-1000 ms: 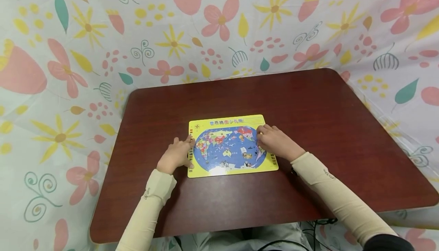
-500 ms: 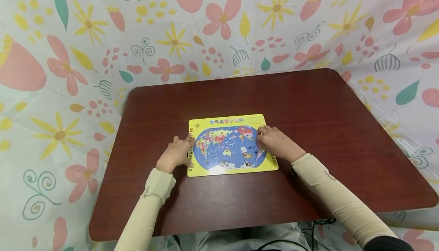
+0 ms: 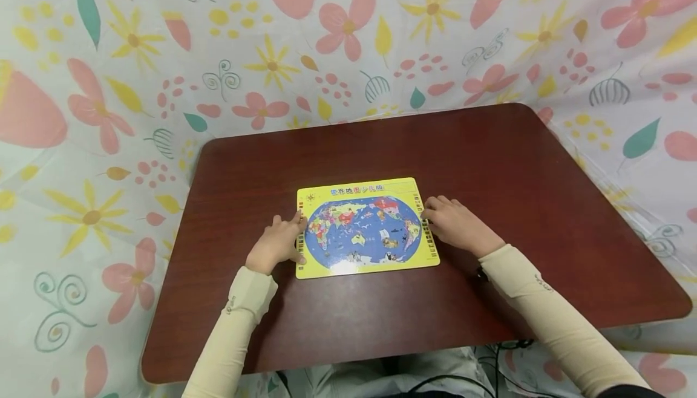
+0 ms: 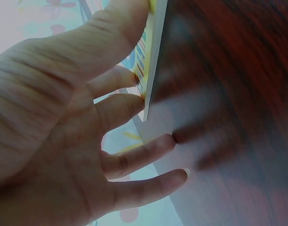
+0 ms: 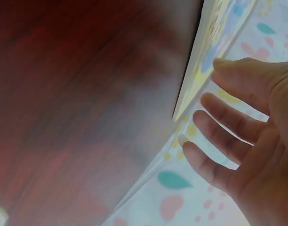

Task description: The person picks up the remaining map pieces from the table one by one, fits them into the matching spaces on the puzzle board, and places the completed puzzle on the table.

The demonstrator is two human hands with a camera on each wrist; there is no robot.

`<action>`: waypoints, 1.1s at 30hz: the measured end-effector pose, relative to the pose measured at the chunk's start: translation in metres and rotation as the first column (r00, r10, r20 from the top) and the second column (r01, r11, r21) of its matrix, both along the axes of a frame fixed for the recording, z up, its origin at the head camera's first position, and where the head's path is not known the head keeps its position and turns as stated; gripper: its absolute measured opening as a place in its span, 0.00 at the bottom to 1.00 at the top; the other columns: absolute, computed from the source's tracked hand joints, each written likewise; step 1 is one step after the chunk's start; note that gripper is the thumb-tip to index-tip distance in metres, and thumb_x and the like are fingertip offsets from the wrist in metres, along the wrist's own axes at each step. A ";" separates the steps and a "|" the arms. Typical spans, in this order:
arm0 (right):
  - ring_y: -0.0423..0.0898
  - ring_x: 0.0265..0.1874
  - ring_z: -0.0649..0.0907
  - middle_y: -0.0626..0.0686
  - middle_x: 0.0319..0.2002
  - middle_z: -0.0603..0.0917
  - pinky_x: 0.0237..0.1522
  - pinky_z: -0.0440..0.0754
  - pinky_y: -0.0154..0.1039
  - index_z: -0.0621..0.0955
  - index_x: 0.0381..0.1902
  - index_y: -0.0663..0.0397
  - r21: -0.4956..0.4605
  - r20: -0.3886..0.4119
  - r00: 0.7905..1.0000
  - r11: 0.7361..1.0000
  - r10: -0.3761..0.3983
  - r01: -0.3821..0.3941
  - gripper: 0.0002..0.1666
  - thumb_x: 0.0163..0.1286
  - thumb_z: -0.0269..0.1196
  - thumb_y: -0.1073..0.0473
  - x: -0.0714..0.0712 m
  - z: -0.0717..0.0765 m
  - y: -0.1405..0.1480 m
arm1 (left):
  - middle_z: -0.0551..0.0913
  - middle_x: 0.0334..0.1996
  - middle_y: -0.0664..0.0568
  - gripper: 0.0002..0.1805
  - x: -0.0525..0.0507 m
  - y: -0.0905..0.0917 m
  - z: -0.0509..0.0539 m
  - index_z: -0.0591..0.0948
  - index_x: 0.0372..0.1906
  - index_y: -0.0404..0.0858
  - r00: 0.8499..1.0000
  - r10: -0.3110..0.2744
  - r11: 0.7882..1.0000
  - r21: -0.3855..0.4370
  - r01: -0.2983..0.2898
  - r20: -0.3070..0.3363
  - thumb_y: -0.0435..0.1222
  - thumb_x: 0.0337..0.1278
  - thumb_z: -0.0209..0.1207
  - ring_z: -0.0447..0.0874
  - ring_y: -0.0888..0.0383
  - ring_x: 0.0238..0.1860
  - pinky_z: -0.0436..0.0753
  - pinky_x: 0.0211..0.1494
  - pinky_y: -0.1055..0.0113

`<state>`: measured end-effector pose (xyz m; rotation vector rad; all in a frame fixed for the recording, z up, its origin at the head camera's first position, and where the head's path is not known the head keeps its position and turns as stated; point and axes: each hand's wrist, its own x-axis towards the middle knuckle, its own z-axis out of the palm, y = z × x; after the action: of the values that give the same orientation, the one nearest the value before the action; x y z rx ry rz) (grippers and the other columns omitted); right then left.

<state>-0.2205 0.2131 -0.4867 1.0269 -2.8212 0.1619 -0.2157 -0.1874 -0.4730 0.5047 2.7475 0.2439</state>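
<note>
A flat yellow-bordered world map board point(image 3: 359, 270) lies on the dark wooden table, with coloured lettering along its top. My left hand point(image 3: 276, 242) rests at its left edge. In the left wrist view the thumb and two fingers of the left hand point(image 4: 83, 122) touch the board point(image 4: 151, 70), while the other two spread over the table. Close to the board's right edge is my right hand point(image 3: 457, 225). Its fingers are spread and slightly bent in the right wrist view, where the hand point(image 5: 257, 141) appears beside the board point(image 5: 200, 75); I cannot tell whether it touches.
The brown table point(image 3: 381, 150) has rounded corners and extends around the board on all sides. Flower-printed cloth point(image 3: 348, 83) hangs behind it and at both sides. Black cables point(image 3: 498, 368) hang below the front edge, near the person's lap point(image 3: 397, 377).
My right hand has moved right, off the map's printed area to the board's right edge, uncovering that side of the map. The left hand stays at the left edge.
</note>
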 end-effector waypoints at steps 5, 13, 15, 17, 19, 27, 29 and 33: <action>0.58 0.39 0.79 0.58 0.41 0.81 0.35 0.78 0.53 0.86 0.40 0.60 0.004 -0.012 1.000 1.000 -0.026 0.026 0.10 0.59 0.72 0.71 0.017 0.005 0.026 | 0.58 0.77 0.38 0.53 0.000 0.000 0.000 0.68 0.75 0.35 1.000 -0.004 1.000 0.007 0.004 0.007 0.43 0.41 0.81 0.67 0.39 0.50 0.76 0.53 0.41; 0.57 0.38 0.79 0.58 0.41 0.81 0.32 0.78 0.52 0.86 0.39 0.59 0.006 -0.029 0.998 0.998 -0.061 0.061 0.10 0.60 0.69 0.73 0.031 0.005 0.057 | 0.57 0.77 0.38 0.54 -0.001 0.000 -0.001 0.67 0.75 0.35 1.000 -0.004 1.000 0.020 0.003 0.010 0.42 0.41 0.81 0.66 0.41 0.48 0.77 0.51 0.43; 0.57 0.38 0.80 0.58 0.41 0.81 0.32 0.78 0.53 0.86 0.39 0.59 -0.003 -0.037 0.997 0.998 -0.061 0.061 0.10 0.60 0.69 0.74 0.034 0.006 0.061 | 0.56 0.78 0.38 0.54 0.000 0.001 -0.001 0.67 0.75 0.35 1.000 -0.001 1.000 0.019 0.001 0.013 0.42 0.41 0.81 0.66 0.40 0.48 0.77 0.50 0.43; 0.58 0.39 0.80 0.58 0.42 0.81 0.32 0.78 0.54 0.86 0.40 0.59 -0.007 -0.031 0.997 0.998 -0.065 0.065 0.11 0.60 0.68 0.74 0.037 0.007 0.064 | 0.56 0.78 0.38 0.54 0.000 0.001 0.000 0.67 0.75 0.34 1.000 0.004 1.000 0.016 -0.005 0.022 0.41 0.41 0.81 0.66 0.40 0.50 0.78 0.50 0.45; 0.58 0.39 0.80 0.58 0.42 0.81 0.33 0.78 0.54 0.86 0.41 0.60 -0.004 -0.019 0.997 0.997 -0.076 0.076 0.12 0.60 0.68 0.74 0.042 0.010 0.066 | 0.55 0.78 0.38 0.54 0.001 0.002 0.001 0.66 0.76 0.34 0.999 0.017 1.000 0.013 -0.018 0.035 0.41 0.41 0.81 0.66 0.40 0.51 0.78 0.50 0.46; 0.58 0.38 0.80 0.58 0.40 0.81 0.32 0.78 0.54 0.86 0.39 0.61 -0.001 0.043 0.991 0.992 -0.128 0.128 0.12 0.59 0.66 0.76 0.057 0.016 0.080 | 0.56 0.77 0.35 0.54 -0.001 0.008 0.005 0.67 0.74 0.32 0.998 0.040 0.999 0.002 -0.040 0.056 0.38 0.39 0.82 0.66 0.40 0.49 0.79 0.48 0.47; 0.58 0.38 0.80 0.58 0.40 0.81 0.32 0.78 0.54 0.86 0.40 0.62 0.000 0.069 0.987 0.990 -0.144 0.144 0.12 0.58 0.67 0.75 0.062 0.017 0.084 | 0.56 0.77 0.35 0.54 -0.001 0.009 0.005 0.67 0.75 0.32 0.997 0.050 0.999 -0.003 -0.050 0.066 0.38 0.39 0.82 0.66 0.40 0.51 0.78 0.50 0.47; 0.59 0.38 0.80 0.59 0.41 0.81 0.33 0.79 0.54 0.86 0.42 0.63 0.018 0.123 0.974 0.982 -0.188 0.187 0.12 0.58 0.69 0.71 0.069 0.020 0.091 | 0.56 0.77 0.34 0.55 -0.004 0.008 0.005 0.67 0.75 0.32 0.996 0.053 0.999 -0.008 -0.052 0.071 0.39 0.39 0.82 0.65 0.39 0.53 0.79 0.52 0.47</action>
<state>-0.1519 0.3038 -0.4668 0.7698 -3.0126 0.2035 -0.2196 -0.1794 -0.4679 0.4146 2.6932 0.2614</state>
